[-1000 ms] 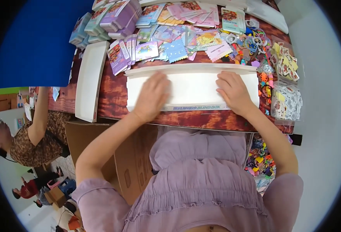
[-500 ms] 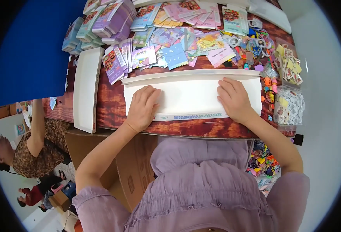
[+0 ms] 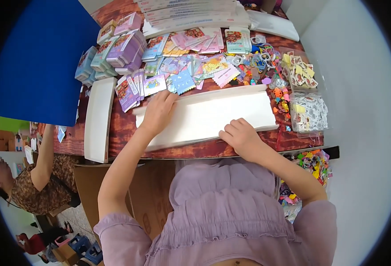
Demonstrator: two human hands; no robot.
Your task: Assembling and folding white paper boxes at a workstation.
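Observation:
A long, shallow white cardboard box (image 3: 213, 116) lies before me at a slant, its right end farther from me than its left. My left hand (image 3: 161, 111) reaches across its left part, the fingers bent at the far wall. At the near wall, right of the middle, my right hand (image 3: 240, 138) has its fingers curled round the edge. The inside is bare white card. Fanned purple cards (image 3: 129, 92) and patterned zigzag-edged packets (image 3: 181, 82) lie just beyond the far wall.
Another white box (image 3: 98, 119) lies on the left. Card stacks (image 3: 124, 48) and piled long boxes (image 3: 191, 17) stand at the back. Small colourful trinkets (image 3: 266, 60) and a bag of white pieces (image 3: 309, 111) are at right. Beside a blue panel (image 3: 35, 57), another person (image 3: 40, 177) sits.
The box has turned, its left end coming nearer to me. My left hand moved to its far wall and my right hand to its near wall. The view has shifted, showing more behind.

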